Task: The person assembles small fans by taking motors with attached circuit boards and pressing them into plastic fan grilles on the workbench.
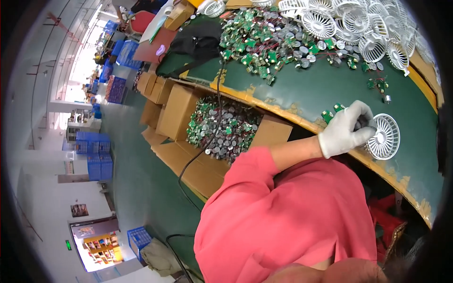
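My left hand (345, 132), in a white glove, is closed over the near edge of the green table, its fingers curled and its thumb pressed toward them. Between thumb and fingers shows a small grey part (361, 124), mostly covered by the glove. Right at the fingertips is a round white fan guard (387, 137) with radial ribs and a hub; whether the fingers also grip it I cannot tell. Small green circuit boards (327, 116) lie beside the back of the hand. My right hand does not show.
A heap of motors with green boards (264, 42) covers the table's far part, with piled white fan guards (356, 21) behind. A loose wired board (379, 86) lies nearer. Left of me stands a carton (181, 111) full of similar parts. A black cable (221, 101) hangs across it.
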Demonstrator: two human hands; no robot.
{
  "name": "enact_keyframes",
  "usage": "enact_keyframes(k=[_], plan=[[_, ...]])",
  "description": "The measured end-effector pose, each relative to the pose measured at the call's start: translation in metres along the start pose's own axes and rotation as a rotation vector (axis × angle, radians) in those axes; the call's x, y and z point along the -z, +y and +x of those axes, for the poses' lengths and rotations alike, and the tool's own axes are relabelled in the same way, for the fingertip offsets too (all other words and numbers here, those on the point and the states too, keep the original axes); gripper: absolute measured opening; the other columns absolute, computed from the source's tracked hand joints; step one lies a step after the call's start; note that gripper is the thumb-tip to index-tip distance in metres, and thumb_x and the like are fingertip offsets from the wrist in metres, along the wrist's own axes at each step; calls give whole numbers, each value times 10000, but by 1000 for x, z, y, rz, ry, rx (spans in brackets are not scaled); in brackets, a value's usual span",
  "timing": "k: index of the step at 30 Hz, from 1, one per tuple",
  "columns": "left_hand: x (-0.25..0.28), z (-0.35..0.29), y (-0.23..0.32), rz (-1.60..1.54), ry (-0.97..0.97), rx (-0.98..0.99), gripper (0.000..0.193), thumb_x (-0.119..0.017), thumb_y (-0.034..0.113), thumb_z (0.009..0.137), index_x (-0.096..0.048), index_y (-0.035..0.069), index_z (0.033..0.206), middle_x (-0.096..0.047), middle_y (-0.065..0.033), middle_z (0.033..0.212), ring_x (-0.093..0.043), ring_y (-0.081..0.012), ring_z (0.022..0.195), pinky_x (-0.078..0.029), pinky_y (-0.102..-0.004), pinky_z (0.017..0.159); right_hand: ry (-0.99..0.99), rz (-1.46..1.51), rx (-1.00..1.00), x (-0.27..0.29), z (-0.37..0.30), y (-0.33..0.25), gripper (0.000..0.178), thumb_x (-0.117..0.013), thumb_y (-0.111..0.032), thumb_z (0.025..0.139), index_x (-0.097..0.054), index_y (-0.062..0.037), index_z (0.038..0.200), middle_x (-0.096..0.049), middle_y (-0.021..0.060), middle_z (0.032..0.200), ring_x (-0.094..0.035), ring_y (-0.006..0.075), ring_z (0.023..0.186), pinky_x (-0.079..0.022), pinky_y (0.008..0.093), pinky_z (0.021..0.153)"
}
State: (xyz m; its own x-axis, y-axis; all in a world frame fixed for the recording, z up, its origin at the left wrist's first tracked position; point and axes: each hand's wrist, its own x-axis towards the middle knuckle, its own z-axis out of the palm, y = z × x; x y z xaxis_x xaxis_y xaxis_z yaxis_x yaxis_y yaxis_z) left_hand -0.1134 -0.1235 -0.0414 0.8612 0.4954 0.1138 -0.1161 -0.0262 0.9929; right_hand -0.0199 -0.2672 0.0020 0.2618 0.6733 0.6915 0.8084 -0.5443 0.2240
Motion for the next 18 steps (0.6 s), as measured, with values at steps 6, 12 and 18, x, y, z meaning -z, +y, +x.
enact_keyframes(k=[6, 12, 18], plan=[[-2, 9, 1, -18, 20, -41, 306, -673, 155, 776, -499, 8, 980, -615, -70, 848, -592, -140, 761, -494, -277, 700, 74, -124, 3, -6, 16, 7, 184, -427, -71, 895, -519, 8, 1032, -530, 92, 961, -519, 199, 851, -467, 323, 757], [-4, 5, -8, 27, -22, -160, 285, -649, 124, 780, -513, 22, 1009, -595, -68, 874, -570, -130, 771, -488, -280, 711, 173, -409, -29, 24, 31, 30, 181, -408, -69, 906, -512, 14, 1029, -525, 90, 952, -514, 195, 842, -466, 319, 752], [12, -7, 8, -64, 57, 32, 238, -639, 91, 829, -502, -15, 992, -604, -92, 854, -585, -126, 683, -510, -265, 624, 250, -1005, -173, 110, 25, 112, 180, -390, -66, 917, -505, 19, 1026, -519, 88, 943, -509, 190, 834, -465, 315, 747]])
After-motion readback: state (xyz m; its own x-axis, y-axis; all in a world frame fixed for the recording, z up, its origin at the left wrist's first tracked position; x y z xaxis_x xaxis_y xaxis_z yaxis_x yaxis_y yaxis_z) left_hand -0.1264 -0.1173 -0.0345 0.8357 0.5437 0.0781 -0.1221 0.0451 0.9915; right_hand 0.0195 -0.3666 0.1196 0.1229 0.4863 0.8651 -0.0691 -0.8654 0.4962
